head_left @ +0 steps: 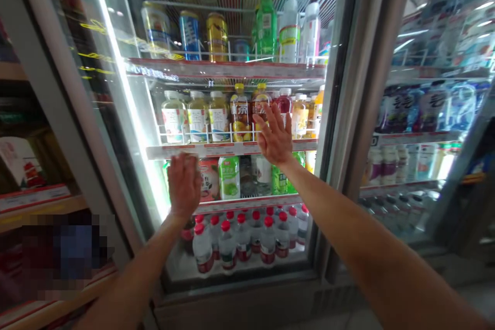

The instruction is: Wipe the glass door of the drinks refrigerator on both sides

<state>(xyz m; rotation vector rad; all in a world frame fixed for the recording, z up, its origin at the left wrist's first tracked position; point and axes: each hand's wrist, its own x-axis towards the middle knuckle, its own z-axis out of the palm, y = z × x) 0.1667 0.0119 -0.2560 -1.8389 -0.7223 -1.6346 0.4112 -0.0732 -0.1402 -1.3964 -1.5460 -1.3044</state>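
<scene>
In front of a lit drinks fridge, my right hand (274, 134) is raised with its fingers spread and holds nothing. It covers part of a tea bottle with a yellow cap (240, 111) and its neighbours on the middle shelf. Lower and to the left, my left hand (184, 185) is held up flat, slightly blurred and free of any object. It partly hides a pink drink pack (209, 179) beside a green bottle (229, 178). Reflections suggest glass (104, 46) across the fridge front; whether either hand touches it I cannot tell.
Cans (217, 36) and a green bottle (266, 23) stand on the top shelf. Several red-capped bottles (243, 237) fill the bottom. A metal door frame (363, 87) separates a second fridge on the right. Wooden shelving (42, 211) stands at the left.
</scene>
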